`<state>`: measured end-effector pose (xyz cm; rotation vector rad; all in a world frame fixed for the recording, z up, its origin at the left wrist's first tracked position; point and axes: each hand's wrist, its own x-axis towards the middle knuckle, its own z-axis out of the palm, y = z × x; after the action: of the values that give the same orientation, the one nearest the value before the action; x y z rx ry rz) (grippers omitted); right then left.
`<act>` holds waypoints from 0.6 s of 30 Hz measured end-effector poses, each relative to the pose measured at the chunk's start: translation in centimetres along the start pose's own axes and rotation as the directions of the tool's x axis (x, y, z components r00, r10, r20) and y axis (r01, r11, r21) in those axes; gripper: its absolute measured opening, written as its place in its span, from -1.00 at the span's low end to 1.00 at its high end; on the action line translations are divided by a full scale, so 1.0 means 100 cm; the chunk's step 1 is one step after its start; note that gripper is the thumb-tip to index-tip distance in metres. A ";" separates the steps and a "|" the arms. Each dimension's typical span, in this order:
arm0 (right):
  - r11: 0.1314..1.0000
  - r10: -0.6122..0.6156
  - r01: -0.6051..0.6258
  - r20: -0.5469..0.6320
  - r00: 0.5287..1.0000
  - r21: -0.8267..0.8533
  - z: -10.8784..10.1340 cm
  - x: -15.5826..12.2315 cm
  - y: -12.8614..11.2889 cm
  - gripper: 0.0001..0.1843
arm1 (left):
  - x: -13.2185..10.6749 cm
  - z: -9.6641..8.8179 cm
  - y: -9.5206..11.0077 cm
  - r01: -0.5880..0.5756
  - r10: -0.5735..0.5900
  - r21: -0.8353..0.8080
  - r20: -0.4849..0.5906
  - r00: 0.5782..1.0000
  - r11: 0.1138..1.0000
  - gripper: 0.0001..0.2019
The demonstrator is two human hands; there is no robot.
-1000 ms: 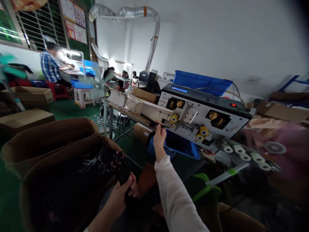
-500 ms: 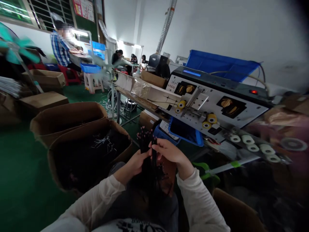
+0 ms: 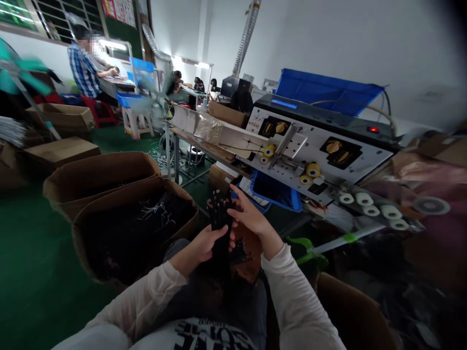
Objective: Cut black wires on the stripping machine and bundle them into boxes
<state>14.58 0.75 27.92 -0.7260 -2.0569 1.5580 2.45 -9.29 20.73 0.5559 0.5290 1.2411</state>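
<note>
A bundle of thin black cables [image 3: 219,211] stands upright over my lap, its pinkish stripped-looking ends at the top. My left hand [image 3: 204,243] is wrapped round the bundle below these ends, thumb across the front. Against the bundle's right side is my right hand [image 3: 250,216], its index finger stretched up beside the cable tips and its thumb apart from it, touching the cables. More loose black cables [image 3: 241,253] lie on a brown surface just behind and right of the bundle. The bundle's lower part is lost in shadow.
On my left are two open cardboard boxes [image 3: 78,228], the nearer holding dark cables. A cable-processing machine [image 3: 310,141] with yellow rollers stands ahead on a bench. Below it is a blue bin [image 3: 292,201]. Green fan blades [image 3: 306,248] are at right. Other people sit farther back.
My right hand has gone from gripping a small bunch of cables beside the bundle to spread fingers at its side. That bunch now stands with the bundle in my left hand.
</note>
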 end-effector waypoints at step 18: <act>0.946 -0.314 0.319 -0.436 0.843 -0.066 0.000 -0.035 0.004 -0.25 | 0.081 0.123 0.086 -0.430 0.378 0.387 0.205 0.903 0.816 -0.95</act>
<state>17.28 -1.43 27.35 -0.6261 -1.7211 1.0950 6.17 -0.81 35.00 1.1561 0.6031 1.4930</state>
